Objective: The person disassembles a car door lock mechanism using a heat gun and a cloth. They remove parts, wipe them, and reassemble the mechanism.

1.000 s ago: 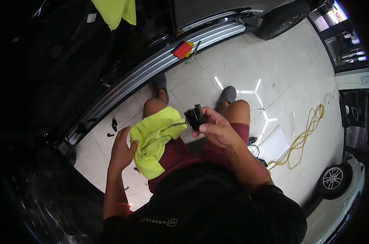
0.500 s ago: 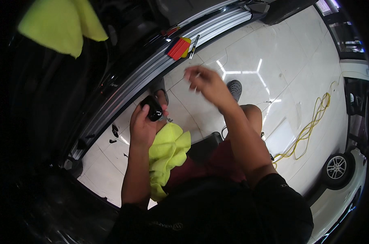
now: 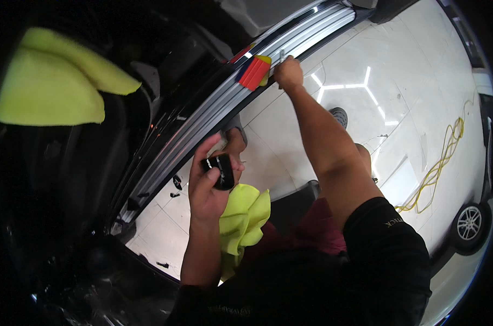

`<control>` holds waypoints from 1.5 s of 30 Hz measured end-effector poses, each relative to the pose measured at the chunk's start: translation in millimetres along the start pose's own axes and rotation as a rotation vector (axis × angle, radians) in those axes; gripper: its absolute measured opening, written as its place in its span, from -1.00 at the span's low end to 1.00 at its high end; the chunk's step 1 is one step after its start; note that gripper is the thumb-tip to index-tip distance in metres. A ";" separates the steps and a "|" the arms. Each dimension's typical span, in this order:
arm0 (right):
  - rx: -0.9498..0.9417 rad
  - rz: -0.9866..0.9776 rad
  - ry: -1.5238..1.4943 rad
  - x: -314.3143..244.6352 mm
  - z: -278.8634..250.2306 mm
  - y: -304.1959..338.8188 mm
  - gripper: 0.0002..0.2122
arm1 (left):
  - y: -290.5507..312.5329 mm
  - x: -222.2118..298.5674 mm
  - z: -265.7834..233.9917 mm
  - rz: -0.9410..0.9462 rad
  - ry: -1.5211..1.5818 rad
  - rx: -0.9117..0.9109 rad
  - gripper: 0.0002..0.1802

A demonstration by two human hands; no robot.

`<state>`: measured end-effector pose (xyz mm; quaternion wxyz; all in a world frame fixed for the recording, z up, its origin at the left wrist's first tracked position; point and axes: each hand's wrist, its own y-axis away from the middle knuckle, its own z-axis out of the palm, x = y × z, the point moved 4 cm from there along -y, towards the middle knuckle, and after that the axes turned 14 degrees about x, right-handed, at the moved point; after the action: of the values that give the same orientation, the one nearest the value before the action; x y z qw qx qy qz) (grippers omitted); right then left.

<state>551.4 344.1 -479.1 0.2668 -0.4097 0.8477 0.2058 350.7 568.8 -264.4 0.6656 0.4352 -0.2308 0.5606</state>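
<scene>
My left hand (image 3: pixel 206 193) is closed around a small glossy black part (image 3: pixel 222 171), rounded and palm-sized, which I cannot name further. Ahead of it, at the silver door sill (image 3: pixel 306 38) of a black car, my right hand (image 3: pixel 290 73) grips a slim silver pen-shaped tool (image 3: pixel 282 55); the fingers hide its middle. Just left of that hand a red squeegee card (image 3: pixel 255 73) lies on the sill, overlapping a yellow card (image 3: pixel 265 61). A yellow-green cloth (image 3: pixel 241 217) is draped over my left thigh.
Another yellow-green cloth (image 3: pixel 51 87) hangs on the car at the left. Black scraps (image 3: pixel 176 182) lie on the tiled floor beside the sill. On the right are a white sheet (image 3: pixel 399 182), a yellow cord (image 3: pixel 442 165) and a car wheel (image 3: pixel 469 221).
My right hand has reached forward to the sill and taken hold of the slim silver tool lying there. The black part has turned in my left hand, and the whole view has shifted.
</scene>
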 end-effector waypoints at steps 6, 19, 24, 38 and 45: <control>-0.091 0.251 -0.526 27.9 -43.3 19.3 -0.80 | 24.8 15.8 13.1 -0.064 -0.144 -0.066 0.00; -0.624 -0.055 -1.099 -47.1 -322.7 303.3 -0.68 | 130.5 45.3 63.7 0.216 -0.456 -0.299 -0.10; -0.606 -0.165 -0.999 -44.9 -345.5 331.8 -0.67 | 161.1 41.7 62.3 0.224 -0.404 -0.415 -0.07; -0.477 -0.568 -0.806 -44.9 -397.8 374.0 -0.55 | 217.0 63.8 65.4 0.478 -0.743 -0.372 -0.11; -0.407 -0.828 -0.620 -38.3 -413.3 382.8 -0.61 | 213.8 76.7 59.2 0.511 -0.861 -0.358 -0.21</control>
<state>146.3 353.8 -86.0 0.4778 -0.6723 0.4408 0.3543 179.3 559.4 -104.4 0.4169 0.4356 -0.6737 0.4273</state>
